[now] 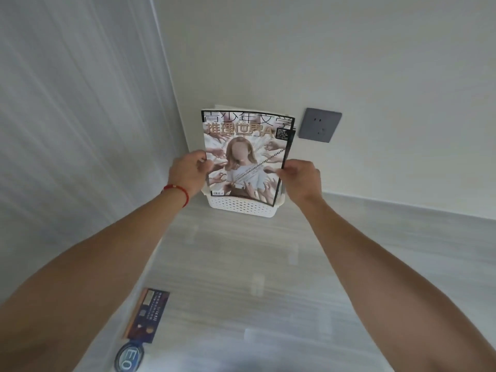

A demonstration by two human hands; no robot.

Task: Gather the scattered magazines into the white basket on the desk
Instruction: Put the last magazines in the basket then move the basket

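Note:
A magazine (245,146) with a black-bordered cover and a picture of a person stands upright in the white perforated basket (241,206) at the far corner of the desk. More magazines show behind it as pale edges at its top and right. My left hand (188,171), with a red cord on its wrist, pinches the magazine's left edge. My right hand (300,178) pinches its right edge. The magazine's lower end sits inside the basket, against the basket's front wall.
The basket stands against a white wall with a grey socket (320,124) to its right. A curtain (67,130) hangs on the left. On the pale wood desk (255,264) near me lie a dark blue label (147,315) and a round blue sticker (128,358).

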